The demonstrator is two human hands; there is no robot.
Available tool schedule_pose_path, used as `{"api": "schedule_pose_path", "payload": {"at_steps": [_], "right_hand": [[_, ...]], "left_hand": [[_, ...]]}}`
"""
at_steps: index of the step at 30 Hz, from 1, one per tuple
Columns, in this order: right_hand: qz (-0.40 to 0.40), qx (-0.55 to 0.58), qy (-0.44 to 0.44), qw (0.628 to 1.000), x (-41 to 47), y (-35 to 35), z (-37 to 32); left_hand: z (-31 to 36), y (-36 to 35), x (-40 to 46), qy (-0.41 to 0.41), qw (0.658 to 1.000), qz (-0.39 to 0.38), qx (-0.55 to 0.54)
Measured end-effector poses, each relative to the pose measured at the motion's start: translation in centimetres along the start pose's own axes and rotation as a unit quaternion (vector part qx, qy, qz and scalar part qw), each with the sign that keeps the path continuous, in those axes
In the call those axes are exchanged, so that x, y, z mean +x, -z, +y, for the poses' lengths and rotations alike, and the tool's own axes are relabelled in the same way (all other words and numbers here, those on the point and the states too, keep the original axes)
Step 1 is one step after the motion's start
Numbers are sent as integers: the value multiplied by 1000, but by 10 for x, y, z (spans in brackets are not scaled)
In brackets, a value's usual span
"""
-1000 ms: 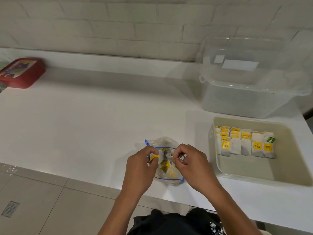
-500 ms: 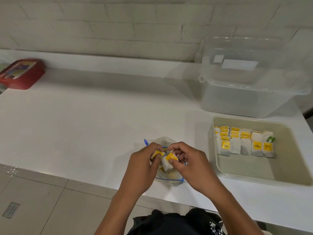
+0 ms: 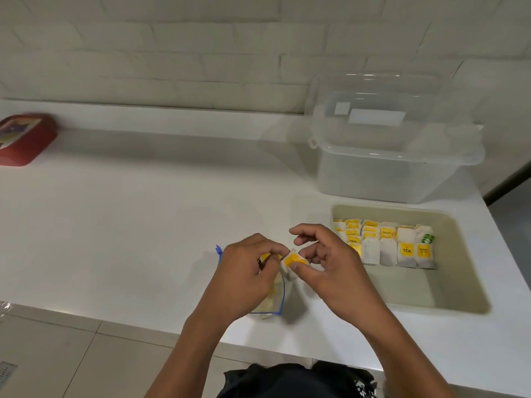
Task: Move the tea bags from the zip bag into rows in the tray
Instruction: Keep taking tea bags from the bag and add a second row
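A clear zip bag [image 3: 274, 300] with a blue seal lies near the counter's front edge, with tea bags still inside. My left hand [image 3: 244, 277] grips the bag's top, mostly covering it. My right hand [image 3: 324, 268] pinches a white tea bag with a yellow tag [image 3: 291, 261] just above the bag's mouth, between thumb and fingers. To the right sits the beige tray [image 3: 459, 285]. Rows of tea bags [image 3: 385, 242] with yellow tags fill its far half, and one at the right end has a green tag.
A clear plastic tub [image 3: 396, 156] with its lid leaning behind it stands behind the tray against the white brick wall. A red box [image 3: 24, 139] sits at the far left of the white counter [image 3: 129, 225]. Tiled floor lies below the counter edge.
My right hand has drawn a yellow-tagged tea bag out of the zip bag and lifted it slightly right. The left hand has kept hold of the bag.
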State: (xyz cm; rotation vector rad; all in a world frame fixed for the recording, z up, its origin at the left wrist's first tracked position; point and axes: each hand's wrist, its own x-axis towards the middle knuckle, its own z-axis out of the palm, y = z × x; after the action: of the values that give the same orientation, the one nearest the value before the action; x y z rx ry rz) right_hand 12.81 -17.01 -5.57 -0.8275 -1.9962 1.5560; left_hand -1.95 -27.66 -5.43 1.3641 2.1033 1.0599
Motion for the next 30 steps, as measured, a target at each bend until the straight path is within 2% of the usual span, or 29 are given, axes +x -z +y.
{"api": "schedule_pose_path", "payload": {"at_steps": [4, 8, 15, 19, 22, 24, 27, 30], "right_hand": [[31, 33, -2, 999, -1, 26, -4], [72, 85, -2, 994, -2, 55, -2], [126, 139, -50, 981, -11, 100, 4], [124, 79, -33, 989, -16, 125, 10], [145, -55, -21, 988, -17, 141, 15], [145, -110, -26, 983, -15, 149, 22], [126, -111, -65, 984, -10, 160, 42], [78, -168, -114, 976, -2, 170, 66]], "left_hand": [[24, -17, 11, -26, 999, -23, -33], [39, -34, 24, -41, 998, -9, -50], [69, -71, 44, -24, 991, 9, -132], [79, -91, 51, -31, 992, 11, -120], [83, -102, 53, -24, 996, 6, -92], [80, -108, 58, -40, 999, -2, -27], [73, -116, 70, -81, 992, -26, 92], [72, -121, 79, -79, 986, -60, 135]]}}
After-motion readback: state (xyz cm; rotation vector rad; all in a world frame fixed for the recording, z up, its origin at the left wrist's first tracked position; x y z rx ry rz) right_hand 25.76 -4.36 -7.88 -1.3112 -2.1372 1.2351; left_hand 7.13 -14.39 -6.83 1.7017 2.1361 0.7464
